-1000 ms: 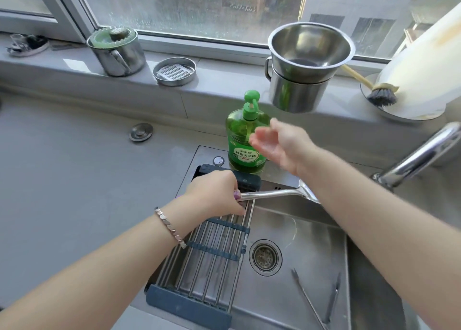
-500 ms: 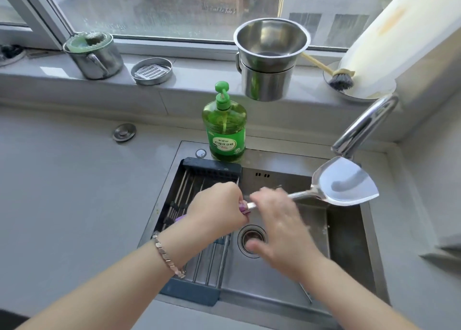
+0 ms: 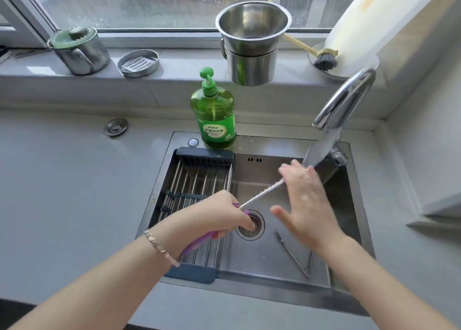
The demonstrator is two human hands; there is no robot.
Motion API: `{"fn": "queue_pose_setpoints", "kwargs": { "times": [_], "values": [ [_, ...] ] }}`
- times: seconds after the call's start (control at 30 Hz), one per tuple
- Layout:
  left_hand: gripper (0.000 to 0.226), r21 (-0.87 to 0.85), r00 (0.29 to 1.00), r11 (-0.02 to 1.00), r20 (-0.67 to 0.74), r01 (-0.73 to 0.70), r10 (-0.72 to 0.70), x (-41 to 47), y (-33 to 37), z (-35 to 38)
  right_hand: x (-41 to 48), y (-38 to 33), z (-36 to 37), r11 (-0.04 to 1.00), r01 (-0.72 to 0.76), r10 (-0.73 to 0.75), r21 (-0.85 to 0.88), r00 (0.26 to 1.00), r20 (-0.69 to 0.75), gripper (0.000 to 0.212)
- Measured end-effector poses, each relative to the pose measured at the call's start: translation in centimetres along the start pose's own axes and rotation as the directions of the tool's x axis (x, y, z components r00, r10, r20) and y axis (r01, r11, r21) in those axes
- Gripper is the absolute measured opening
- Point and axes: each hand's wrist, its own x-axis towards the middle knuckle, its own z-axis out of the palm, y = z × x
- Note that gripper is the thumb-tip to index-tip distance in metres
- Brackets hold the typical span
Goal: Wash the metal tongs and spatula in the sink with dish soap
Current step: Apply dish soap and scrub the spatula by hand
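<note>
My left hand [image 3: 224,216] grips the purple handle of the metal spatula [image 3: 262,196] over the steel sink [image 3: 269,289]. The spatula's shaft slants up to the right, and its blade [image 3: 321,150] stands on edge under the faucet [image 3: 344,97]. My right hand [image 3: 305,202] is spread open, fingers apart, lying against the shaft near the blade. The metal tongs [image 3: 294,254] lie on the sink floor right of the drain [image 3: 250,226], partly hidden by my right forearm. A green dish soap bottle [image 3: 213,115] stands on the sink's back rim.
A roll-up drying rack [image 3: 197,180] covers the sink's left part. On the windowsill stand stacked steel pots [image 3: 252,45], a lidded steel mug [image 3: 79,50], a small steel dish [image 3: 138,62] and a dish brush [image 3: 324,60]. A drain stopper [image 3: 116,126] lies on the grey counter.
My right hand came back from the soap bottle to the spatula and slid up its shaft toward the blade. The blade turned from flat to on edge under the faucet.
</note>
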Motion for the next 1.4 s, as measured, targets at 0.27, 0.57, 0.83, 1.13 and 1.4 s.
{"fn": "queue_pose_setpoints", "kwargs": {
  "times": [0.27, 0.57, 0.83, 1.13, 1.4],
  "values": [
    [0.032, -0.061, 0.985, 0.996, 0.16, 0.073, -0.062, -0.3, 0.7, 0.8, -1.7, 0.0, -0.4, 0.981, 0.194, -0.194, 0.007, 0.978, 0.084, 0.086],
    [0.022, 0.053, 0.996, 0.998, 0.082, 0.04, -0.045, -0.4, 0.5, 1.7, -2.3, 0.0, 0.0, 0.999, 0.037, -0.037, 0.0, 0.999, 0.002, 0.083],
    [0.021, 0.245, 0.989, 0.967, -0.108, -0.07, 0.099, -0.2, -0.2, 2.6, -2.9, -0.1, 0.6, 0.997, 0.076, -0.075, -0.033, 0.997, 0.029, 0.083],
    [0.017, 0.694, 0.732, 0.72, -0.48, -0.021, 0.484, -0.5, -0.4, 3.2, -3.1, -0.4, 0.9, 1.0, 0.008, -0.006, -0.03, 0.998, 0.067, 0.093],
    [0.011, 0.708, 0.613, 0.704, -0.535, -0.051, 0.582, -0.4, -0.8, 3.6, -2.8, -1.7, 1.4, 0.996, 0.094, -0.094, 0.006, 0.993, 0.067, 0.098]
  ]
}}
